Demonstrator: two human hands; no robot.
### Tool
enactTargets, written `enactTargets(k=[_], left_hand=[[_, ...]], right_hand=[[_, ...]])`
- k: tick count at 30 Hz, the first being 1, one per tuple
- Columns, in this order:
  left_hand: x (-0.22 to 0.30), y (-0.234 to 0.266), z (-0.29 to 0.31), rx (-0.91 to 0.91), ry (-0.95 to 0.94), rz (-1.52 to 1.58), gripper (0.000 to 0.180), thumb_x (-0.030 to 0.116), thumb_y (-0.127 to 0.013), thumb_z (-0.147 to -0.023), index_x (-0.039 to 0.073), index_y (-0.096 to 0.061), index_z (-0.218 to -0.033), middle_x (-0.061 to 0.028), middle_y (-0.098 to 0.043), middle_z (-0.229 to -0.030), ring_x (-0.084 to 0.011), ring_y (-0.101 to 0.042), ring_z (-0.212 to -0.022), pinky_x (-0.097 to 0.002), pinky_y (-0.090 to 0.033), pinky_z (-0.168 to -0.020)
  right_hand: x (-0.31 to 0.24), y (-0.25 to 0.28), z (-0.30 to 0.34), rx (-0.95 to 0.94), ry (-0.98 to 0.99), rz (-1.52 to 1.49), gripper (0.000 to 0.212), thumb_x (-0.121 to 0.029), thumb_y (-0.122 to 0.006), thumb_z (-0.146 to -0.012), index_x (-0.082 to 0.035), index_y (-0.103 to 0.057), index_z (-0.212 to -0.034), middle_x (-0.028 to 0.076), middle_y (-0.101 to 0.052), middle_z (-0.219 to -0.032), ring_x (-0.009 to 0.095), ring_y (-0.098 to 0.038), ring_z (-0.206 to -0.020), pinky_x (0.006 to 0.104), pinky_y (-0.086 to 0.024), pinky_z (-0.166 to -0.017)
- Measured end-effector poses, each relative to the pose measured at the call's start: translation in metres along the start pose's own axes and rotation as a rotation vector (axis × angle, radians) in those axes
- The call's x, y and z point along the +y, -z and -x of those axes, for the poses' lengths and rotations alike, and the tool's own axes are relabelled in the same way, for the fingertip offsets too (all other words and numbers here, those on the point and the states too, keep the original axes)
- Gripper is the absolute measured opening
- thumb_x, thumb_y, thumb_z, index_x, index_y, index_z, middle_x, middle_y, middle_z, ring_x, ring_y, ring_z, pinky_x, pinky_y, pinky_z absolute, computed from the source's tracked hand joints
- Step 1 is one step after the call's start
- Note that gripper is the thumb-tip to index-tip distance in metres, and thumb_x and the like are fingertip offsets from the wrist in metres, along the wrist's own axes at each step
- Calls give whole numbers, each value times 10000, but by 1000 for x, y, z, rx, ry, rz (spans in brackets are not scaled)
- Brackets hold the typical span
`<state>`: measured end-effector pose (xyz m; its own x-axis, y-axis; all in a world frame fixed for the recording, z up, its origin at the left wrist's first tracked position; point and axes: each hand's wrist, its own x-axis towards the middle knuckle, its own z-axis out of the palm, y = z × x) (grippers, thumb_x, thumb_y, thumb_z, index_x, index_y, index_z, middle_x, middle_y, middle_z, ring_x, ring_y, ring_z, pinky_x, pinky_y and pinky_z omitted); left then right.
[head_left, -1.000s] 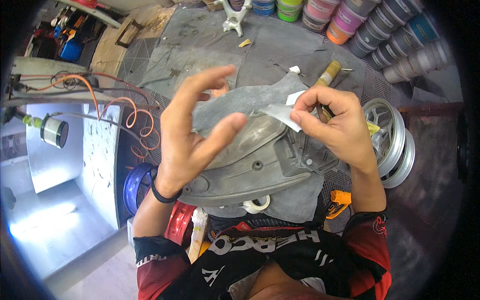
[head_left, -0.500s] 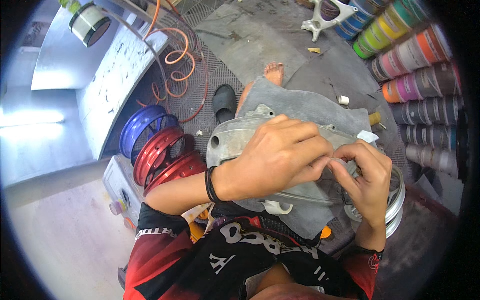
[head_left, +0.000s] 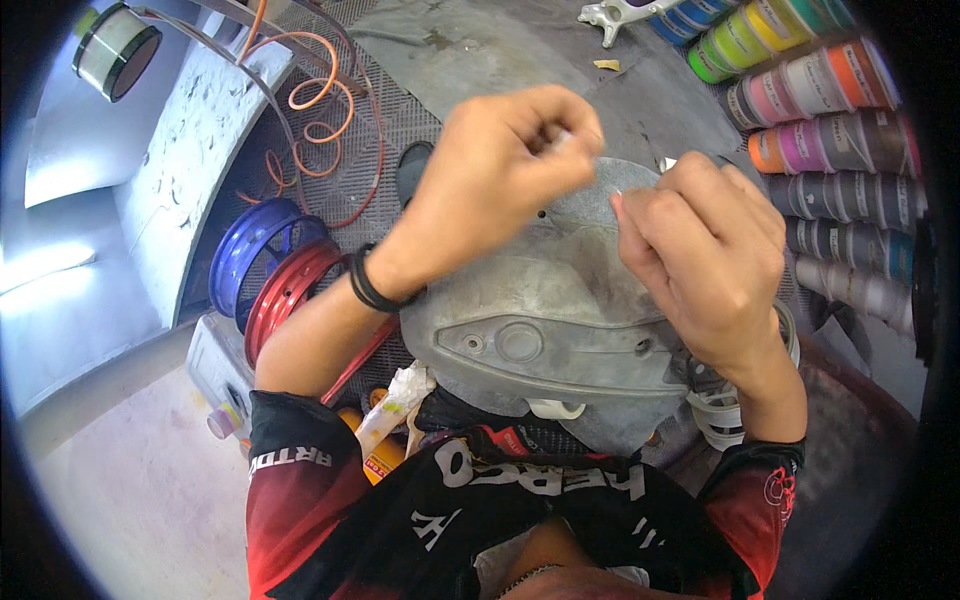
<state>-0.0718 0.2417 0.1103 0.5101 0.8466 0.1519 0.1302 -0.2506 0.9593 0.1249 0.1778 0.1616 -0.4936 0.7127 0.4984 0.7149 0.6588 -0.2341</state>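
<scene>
Left hand (head_left: 505, 165) and right hand (head_left: 708, 258) are curling nearly closed, contents unclear, above a grey panel (head_left: 560, 300) lying left-to-right mid-frame, rounded end pointing left.

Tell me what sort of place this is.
Probably a paint or refinishing workshop: stacked colourful tubs at upper right, a blue wheel rim and red wheel rim at left, and a scuffed grey panel.
</scene>
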Motion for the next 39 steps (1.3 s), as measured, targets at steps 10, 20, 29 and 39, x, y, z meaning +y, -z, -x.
enactTargets(k=[10, 20, 29, 39], left_hand=[[-39, 36, 5, -386, 345, 262, 185, 133, -720, -953, 24, -747, -1100, -12, -733, -991, -72, -645, -931, -238, -503, -849], [-52, 32, 4, -442, 325, 158, 178, 55, -737, -911, 39, -773, -1084, 3, -697, -939, -60, -641, -831, -212, -504, -735], [-51, 32, 8, -432, 382, 186, 214, 36, -755, -881, 50, -777, -1094, 14, -677, -914, -10, -576, -710, -177, -423, -621], [-54, 34, 10, -415, 335, 163, 240, 17, -765, -851, 51, -777, -1088, 11, -641, -978, 4, -516, -660, -180, -373, -587]], right_hand=[[36, -16, 11, 35, -359, -388, 178, 12, -746, -859, -12, -722, -1034, 22, -682, -963, 15, -411, -627, 201, -295, -538], [38, -32, 26, -57, -493, -507, 200, 3, -738, -871, 14, -705, -1068, -2, -666, -953, 19, -359, -622, 193, -289, -560], [36, -42, 28, -119, -579, -550, 266, -48, -764, -868, -5, -695, -1121, -8, -678, -971, 8, -363, -647, 189, -296, -575], [22, -66, 13, -246, -815, -846, 587, -31, -769, -869, -22, -491, -1386, 27, -700, -859, 30, -614, -786, 163, -433, -670]])
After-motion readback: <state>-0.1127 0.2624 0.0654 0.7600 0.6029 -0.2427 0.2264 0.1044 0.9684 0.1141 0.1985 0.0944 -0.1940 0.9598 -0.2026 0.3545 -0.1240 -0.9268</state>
